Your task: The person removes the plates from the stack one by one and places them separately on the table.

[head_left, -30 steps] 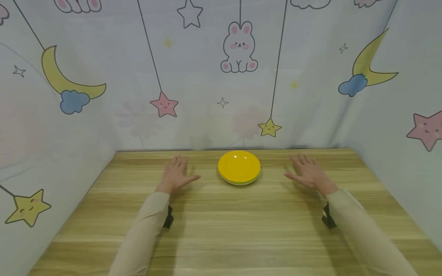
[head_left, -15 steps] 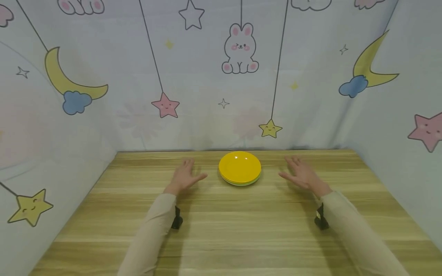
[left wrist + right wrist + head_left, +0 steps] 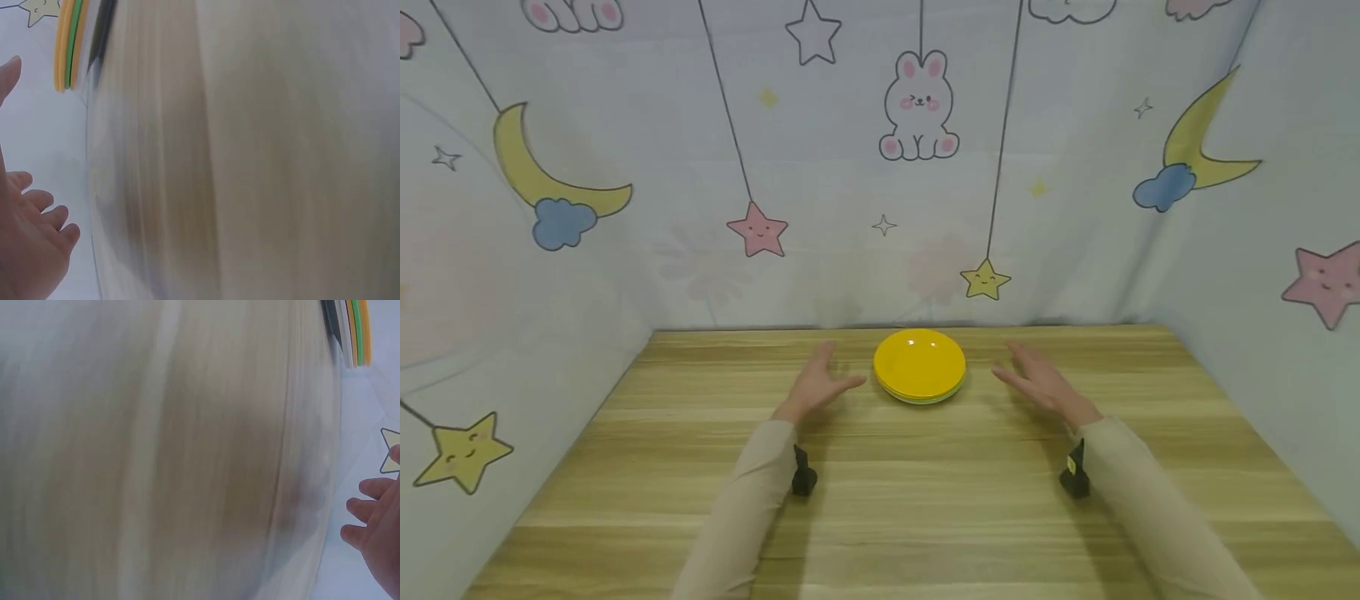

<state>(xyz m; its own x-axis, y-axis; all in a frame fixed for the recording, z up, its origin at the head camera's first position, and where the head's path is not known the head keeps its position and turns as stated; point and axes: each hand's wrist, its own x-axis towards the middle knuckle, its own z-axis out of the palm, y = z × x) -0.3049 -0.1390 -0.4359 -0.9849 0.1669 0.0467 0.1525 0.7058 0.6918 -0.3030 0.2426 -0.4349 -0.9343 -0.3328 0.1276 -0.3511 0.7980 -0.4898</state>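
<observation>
A stack of plates [image 3: 920, 364] sits near the far edge of the table, its top plate yellow. From the side, the left wrist view shows the stacked rims [image 3: 67, 47] in orange-yellow, green and white; the right wrist view catches the same plates [image 3: 357, 331]. To the left of the stack is my left hand [image 3: 814, 387], thumb spread toward it and fingers extended. My right hand [image 3: 1043, 385] stands to its right, thumb apart from the fingers. Neither hand touches the plates, and both hold nothing.
The wood-grain table [image 3: 925, 500] spreads out in front of me. A pale curtain [image 3: 835, 167] printed with moons, stars and a rabbit hangs behind it and along both sides. Small black devices are strapped under both wrists.
Both hands have moved inward, the left one rightward and the right one leftward, closing the gap to the plates. The stack has stayed in place.
</observation>
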